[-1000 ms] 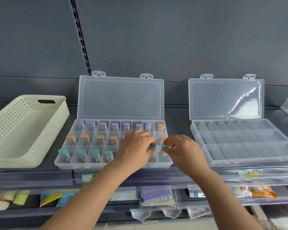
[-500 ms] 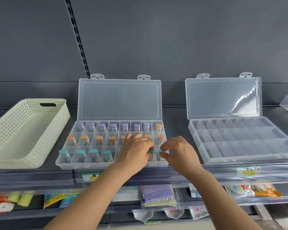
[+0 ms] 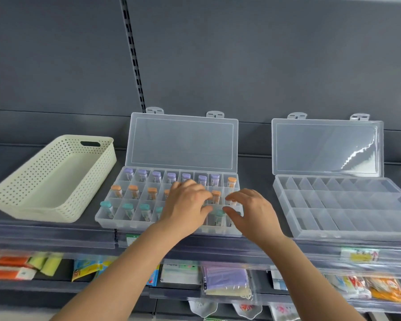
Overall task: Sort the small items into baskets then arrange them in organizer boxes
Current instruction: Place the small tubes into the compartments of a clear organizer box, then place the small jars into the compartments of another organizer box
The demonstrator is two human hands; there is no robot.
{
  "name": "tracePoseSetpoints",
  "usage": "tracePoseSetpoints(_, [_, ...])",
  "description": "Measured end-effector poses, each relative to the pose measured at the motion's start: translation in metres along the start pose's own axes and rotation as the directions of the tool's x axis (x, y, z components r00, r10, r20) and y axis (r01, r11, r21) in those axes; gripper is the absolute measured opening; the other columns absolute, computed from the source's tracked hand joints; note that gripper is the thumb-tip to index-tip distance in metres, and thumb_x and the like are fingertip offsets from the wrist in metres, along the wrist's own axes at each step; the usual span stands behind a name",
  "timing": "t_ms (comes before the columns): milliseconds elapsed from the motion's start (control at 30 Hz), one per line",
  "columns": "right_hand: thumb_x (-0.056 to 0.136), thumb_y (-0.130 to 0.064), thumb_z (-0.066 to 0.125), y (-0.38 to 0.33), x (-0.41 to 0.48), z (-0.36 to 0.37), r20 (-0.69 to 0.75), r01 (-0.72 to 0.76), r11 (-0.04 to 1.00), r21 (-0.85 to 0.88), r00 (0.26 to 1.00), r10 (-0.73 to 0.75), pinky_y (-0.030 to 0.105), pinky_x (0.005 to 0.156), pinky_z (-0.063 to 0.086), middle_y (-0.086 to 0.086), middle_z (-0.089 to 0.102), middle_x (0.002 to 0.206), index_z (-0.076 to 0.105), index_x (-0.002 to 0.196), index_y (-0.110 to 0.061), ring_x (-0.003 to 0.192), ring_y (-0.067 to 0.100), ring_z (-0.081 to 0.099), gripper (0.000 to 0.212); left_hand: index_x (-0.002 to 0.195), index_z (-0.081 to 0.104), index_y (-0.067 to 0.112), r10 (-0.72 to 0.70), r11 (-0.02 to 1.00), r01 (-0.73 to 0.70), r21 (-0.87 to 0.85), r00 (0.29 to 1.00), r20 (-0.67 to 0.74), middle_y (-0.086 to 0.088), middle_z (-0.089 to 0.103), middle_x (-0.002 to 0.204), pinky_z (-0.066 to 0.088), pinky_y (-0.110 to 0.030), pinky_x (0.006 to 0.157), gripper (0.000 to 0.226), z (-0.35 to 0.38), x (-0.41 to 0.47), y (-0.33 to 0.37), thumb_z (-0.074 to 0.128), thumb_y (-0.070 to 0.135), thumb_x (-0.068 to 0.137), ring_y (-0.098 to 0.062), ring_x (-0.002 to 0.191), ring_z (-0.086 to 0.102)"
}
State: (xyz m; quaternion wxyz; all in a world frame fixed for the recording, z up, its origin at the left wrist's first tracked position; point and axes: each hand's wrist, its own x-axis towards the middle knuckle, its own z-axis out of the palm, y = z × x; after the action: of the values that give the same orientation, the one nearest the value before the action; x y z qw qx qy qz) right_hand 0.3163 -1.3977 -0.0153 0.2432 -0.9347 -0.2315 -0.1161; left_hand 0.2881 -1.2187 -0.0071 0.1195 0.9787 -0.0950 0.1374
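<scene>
A clear organizer box (image 3: 107, 220) with its lid up stands mid-shelf. Small capped vials fill its compartments: purple caps (image 3: 156, 174) in the back row, orange caps (image 3: 133, 188) in the middle, teal caps (image 3: 128, 206) in front. My left hand (image 3: 185, 206) hovers over the box's right half, fingers spread, holding nothing. My right hand (image 3: 252, 210) hovers beside it over the right end, fingers apart and empty. A teal-capped vial (image 3: 219, 214) stands in a front compartment between the two hands. The hands hide several compartments.
A cream perforated basket (image 3: 21, 200) sits at the left with nothing in it. A second clear organizer box (image 3: 285, 191), lid open and compartments bare, stands at the right. Below the shelf edge (image 3: 56, 237) lie packaged goods on a lower shelf.
Both hands have let go of the teal-capped vials they pinched and lifted slightly, with fingers now spread. The vials stay in the front row.
</scene>
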Motion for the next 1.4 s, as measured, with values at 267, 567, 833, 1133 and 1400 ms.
tracePoseSetpoints(267, [0.086,-0.025,0.066,-0.064,0.04,0.017,0.001,0.161,0.987,-0.023,0.987,-0.161,0.036,0.084,0.049,0.004,0.065,0.113,0.066,0.116,-0.018,0.102,0.026,0.06,0.031,0.117,0.065,0.023,-0.176,0.966,0.2,0.162,0.973,-0.149,0.006,0.062,0.121,0.033,-0.032,0.097,0.029,-0.052,-0.033,-0.066,0.057,0.031,0.091,-0.016,0.115,0.05])
tracePoseSetpoints(567, [0.09,-0.028,0.055,-0.199,0.083,0.079,0.159,0.483,0.875,-0.029,0.866,-0.473,0.034,0.094,0.044,0.002,0.058,0.123,0.056,0.127,-0.021,0.114,0.023,0.051,0.038,0.114,0.063,0.022,-0.419,0.811,0.464,0.357,0.886,-0.2,0.004,0.059,0.115,0.035,-0.032,0.093,0.027,-0.114,-0.121,-0.168,0.051,0.033,0.092,-0.018,0.112,0.046])
tracePoseSetpoints(833, [0.089,-0.033,0.055,-0.353,0.108,0.151,0.227,0.616,0.788,-0.017,0.77,-0.597,0.035,0.094,0.041,0.003,0.057,0.121,0.054,0.127,-0.022,0.111,0.024,0.051,0.039,0.113,0.063,0.024,-0.561,0.685,0.599,0.415,0.797,-0.224,0.005,0.058,0.113,0.037,-0.032,0.094,0.026,-0.168,-0.215,-0.288,0.049,0.034,0.093,-0.018,0.112,0.046])
tracePoseSetpoints(1133, [0.09,-0.029,0.054,-0.513,0.119,0.234,0.265,0.665,0.746,0.039,0.713,-0.65,0.035,0.089,0.046,0.003,0.06,0.113,0.059,0.12,-0.018,0.105,0.023,0.053,0.032,0.108,0.065,0.021,-0.629,0.616,0.67,0.414,0.735,-0.252,0.001,0.06,0.106,0.039,-0.034,0.091,0.023,-0.229,-0.308,-0.42,0.051,0.031,0.092,-0.02,0.109,0.049])
tracePoseSetpoints(1400, [0.09,-0.028,0.055,-0.608,0.15,0.294,0.324,0.68,0.73,0.062,0.678,-0.659,0.037,0.091,0.045,0.004,0.06,0.113,0.06,0.118,-0.016,0.109,0.025,0.052,0.031,0.113,0.065,0.022,-0.708,0.545,0.746,0.383,0.654,-0.266,0.001,0.06,0.11,0.039,-0.035,0.09,0.027,-0.26,-0.35,-0.517,0.051,0.029,0.092,-0.02,0.109,0.05])
